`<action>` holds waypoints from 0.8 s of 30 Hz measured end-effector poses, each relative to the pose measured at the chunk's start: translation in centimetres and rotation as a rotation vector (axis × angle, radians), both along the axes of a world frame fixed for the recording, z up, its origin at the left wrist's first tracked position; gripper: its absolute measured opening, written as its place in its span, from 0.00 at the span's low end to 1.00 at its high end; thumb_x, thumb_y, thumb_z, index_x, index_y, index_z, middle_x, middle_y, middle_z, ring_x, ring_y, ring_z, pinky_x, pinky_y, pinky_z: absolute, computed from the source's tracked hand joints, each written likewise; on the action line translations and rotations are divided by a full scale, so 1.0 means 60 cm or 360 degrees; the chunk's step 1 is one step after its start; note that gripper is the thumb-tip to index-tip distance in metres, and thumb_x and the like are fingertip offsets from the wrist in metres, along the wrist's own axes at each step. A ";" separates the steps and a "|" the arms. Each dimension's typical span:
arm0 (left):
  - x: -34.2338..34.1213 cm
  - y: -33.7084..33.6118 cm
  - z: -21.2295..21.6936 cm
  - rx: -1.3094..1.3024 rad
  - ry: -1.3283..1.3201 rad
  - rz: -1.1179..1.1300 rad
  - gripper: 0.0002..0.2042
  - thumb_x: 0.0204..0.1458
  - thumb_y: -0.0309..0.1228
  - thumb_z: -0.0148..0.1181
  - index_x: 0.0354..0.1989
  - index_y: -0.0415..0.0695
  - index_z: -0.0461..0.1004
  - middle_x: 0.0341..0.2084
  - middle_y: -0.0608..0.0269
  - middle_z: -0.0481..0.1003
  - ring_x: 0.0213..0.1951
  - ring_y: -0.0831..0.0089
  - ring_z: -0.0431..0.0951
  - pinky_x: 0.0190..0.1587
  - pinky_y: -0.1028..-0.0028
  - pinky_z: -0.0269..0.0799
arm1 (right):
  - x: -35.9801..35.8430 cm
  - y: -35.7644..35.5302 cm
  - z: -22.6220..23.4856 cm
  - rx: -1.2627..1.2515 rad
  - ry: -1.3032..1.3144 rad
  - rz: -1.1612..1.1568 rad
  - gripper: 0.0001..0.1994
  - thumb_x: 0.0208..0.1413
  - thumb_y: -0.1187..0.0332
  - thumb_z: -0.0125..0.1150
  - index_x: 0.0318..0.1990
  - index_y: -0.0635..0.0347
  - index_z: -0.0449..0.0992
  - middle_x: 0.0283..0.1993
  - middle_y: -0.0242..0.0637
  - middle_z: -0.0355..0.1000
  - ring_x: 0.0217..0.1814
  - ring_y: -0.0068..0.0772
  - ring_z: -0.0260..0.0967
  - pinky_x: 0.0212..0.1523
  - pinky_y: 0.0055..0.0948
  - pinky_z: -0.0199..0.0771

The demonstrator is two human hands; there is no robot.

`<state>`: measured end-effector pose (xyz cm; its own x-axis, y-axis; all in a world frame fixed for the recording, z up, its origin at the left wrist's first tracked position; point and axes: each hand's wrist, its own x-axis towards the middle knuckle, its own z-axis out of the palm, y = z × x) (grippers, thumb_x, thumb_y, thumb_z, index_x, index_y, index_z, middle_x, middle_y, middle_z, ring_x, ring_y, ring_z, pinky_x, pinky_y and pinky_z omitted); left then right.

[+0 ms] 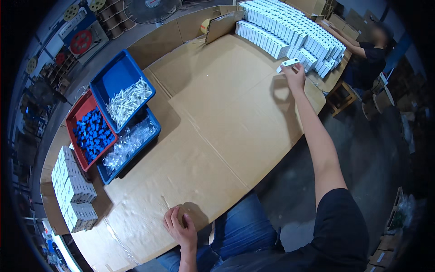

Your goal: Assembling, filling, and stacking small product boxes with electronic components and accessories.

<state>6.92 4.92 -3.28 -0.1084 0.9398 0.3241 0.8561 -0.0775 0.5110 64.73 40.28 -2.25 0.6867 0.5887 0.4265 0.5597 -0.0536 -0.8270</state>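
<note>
While the right hand (296, 78) reaches out to the far right of the tabletop (217, 109), its thumb and fingers pinch a small white box (286, 66). That box sits just beside the near end of the packed rows of white boxes (290, 34); whether it touches them I cannot tell. Dark printed marks show on its upper face, too small to read, and similar specks repeat across the rows.

Near the close edge, the left hand (181, 229) rests low over the tabletop, fingers loosely curved and side by side, the thumb set apart.

Over on the left, a blue tray (113, 72) heaped at one end with slim white pieces (129, 102) overlaps a lower blue tray (134, 157) of clear plastic pieces (129, 144). Against them lies a red tray (85, 103) full of small blue parts (94, 133). Closer in stands a stack of white boxes (70, 181), their sides dotted with dark print that is likewise illegible at this size.

At the back, a yellow tape roll (205, 26) leans by a cardboard flap (224, 27). Beyond is a fan (152, 10) with a round badge at its hub. Past the rows, at right, a co-worker (374, 52) in a dark top extends an arm toward the boxes.
</note>
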 end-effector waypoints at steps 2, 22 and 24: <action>0.003 0.002 0.001 -0.0021 0.0025 -0.0003 0.15 0.55 0.24 0.61 0.52 0.39 0.76 0.50 0.49 0.76 0.55 0.49 0.72 0.62 0.53 0.64 | 0.057 0.044 -0.006 0.0011 -0.0085 -0.0063 0.50 0.44 0.50 0.83 0.69 0.70 0.63 0.66 0.51 0.70 0.67 0.48 0.70 0.67 0.41 0.69; 0.006 0.014 -0.002 -0.0157 0.0141 0.0058 0.15 0.53 0.26 0.62 0.50 0.42 0.78 0.49 0.52 0.74 0.54 0.51 0.71 0.61 0.51 0.62 | 0.169 0.220 -0.048 -0.0317 -0.0124 -0.0210 0.45 0.44 0.44 0.80 0.63 0.68 0.71 0.60 0.53 0.77 0.63 0.52 0.74 0.65 0.43 0.72; 0.004 0.012 -0.003 -0.0174 0.0158 0.0060 0.15 0.53 0.27 0.61 0.50 0.42 0.78 0.49 0.52 0.74 0.54 0.50 0.71 0.61 0.51 0.62 | 0.152 0.211 -0.055 -0.0293 -0.0224 -0.0193 0.39 0.46 0.45 0.80 0.57 0.66 0.74 0.57 0.52 0.78 0.60 0.51 0.76 0.62 0.43 0.74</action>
